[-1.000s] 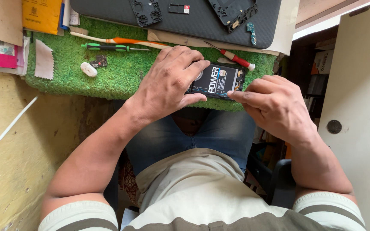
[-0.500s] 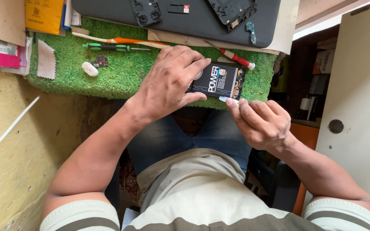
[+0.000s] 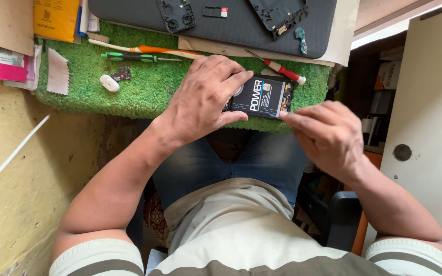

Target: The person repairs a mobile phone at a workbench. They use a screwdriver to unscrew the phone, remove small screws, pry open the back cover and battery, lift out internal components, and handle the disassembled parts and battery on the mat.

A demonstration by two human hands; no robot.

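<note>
Clearly, my left hand [image 3: 203,99] was clamped over the opened phone [image 3: 262,97] at the near edge of the green turf mat [image 3: 144,87] on the counter. My right hand [image 3: 326,133] was pinched at the phone's lower right corner; what it held I could not tell. I judged a firm press and small, gentle fingertip moves best, with the red screwdriver [image 3: 282,69] near.

The right hand [image 3: 328,134], which half a second ago had dropped to the near right, below the opened black phone with its battery showing [image 3: 264,97], has come back up. Its fingertips [image 3: 286,115] now meet the phone's near right corner, a little nearer than a second ago.
</note>
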